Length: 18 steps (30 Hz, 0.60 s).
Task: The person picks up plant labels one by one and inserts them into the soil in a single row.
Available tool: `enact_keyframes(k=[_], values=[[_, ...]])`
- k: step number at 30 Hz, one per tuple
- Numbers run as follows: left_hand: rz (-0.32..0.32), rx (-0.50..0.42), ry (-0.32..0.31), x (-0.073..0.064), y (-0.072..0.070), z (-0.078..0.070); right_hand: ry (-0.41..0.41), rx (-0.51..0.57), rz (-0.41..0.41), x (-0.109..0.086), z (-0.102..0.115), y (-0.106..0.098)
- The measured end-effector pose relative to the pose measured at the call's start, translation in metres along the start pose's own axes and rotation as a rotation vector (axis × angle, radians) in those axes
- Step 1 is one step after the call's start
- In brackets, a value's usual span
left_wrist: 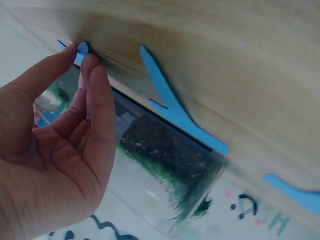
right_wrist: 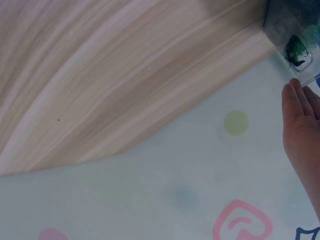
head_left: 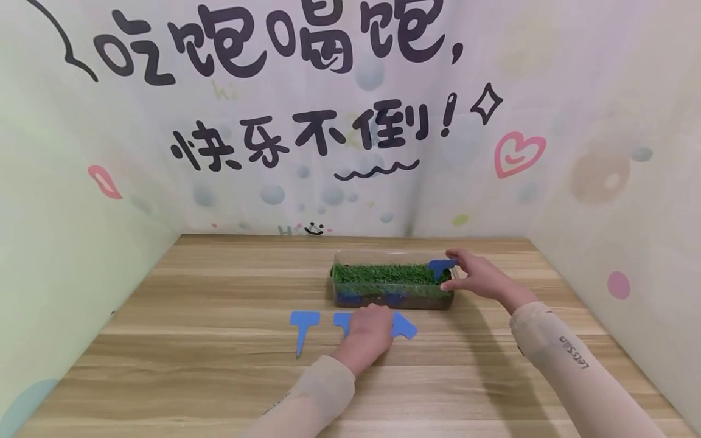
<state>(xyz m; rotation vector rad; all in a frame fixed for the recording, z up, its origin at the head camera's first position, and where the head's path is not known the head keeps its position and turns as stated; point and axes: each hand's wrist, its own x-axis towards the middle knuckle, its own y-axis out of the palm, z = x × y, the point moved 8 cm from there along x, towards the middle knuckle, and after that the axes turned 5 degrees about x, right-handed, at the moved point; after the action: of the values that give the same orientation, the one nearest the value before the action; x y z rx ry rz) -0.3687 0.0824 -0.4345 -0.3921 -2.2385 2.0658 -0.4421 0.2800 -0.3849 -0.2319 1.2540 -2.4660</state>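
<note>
My left hand (head_left: 372,328) is low over the table in front of a clear box. Its thumb and forefinger pinch a blue plant label (left_wrist: 82,48), whose wide end (head_left: 405,326) sticks out to the right in the head view. A T-shaped blue label (left_wrist: 170,100) lies beside this hand, and another (head_left: 304,331) is farther left. The right hand (head_left: 482,278) spans the right end of the clear box (head_left: 394,298), thumb toward the front, straight fingers at the rim. Just inside its reach, a blue label (head_left: 440,267) stands in the box's green grass (head_left: 383,274).
Dark soil (left_wrist: 160,140) shows through the box wall below the grass. The wooden table (head_left: 191,340) ends at a printed backdrop (head_left: 350,201) behind the box, with similar cloth walls on both sides.
</note>
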Motion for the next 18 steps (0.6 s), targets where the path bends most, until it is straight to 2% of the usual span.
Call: enact_keyframes(k=[7,14,18], values=[[0.055,-0.141,-0.028,0.0,0.005,0.013,-0.005,-0.008,-0.004,0.001,0.0,-0.001],[0.054,-0.309,0.064,-0.004,0.004,0.016,-0.006,-0.002,-0.002,0.0,0.0,-0.001],[0.071,-0.376,0.125,-0.006,0.004,0.015,-0.009,-0.005,-0.003,0.0,0.0,-0.001]])
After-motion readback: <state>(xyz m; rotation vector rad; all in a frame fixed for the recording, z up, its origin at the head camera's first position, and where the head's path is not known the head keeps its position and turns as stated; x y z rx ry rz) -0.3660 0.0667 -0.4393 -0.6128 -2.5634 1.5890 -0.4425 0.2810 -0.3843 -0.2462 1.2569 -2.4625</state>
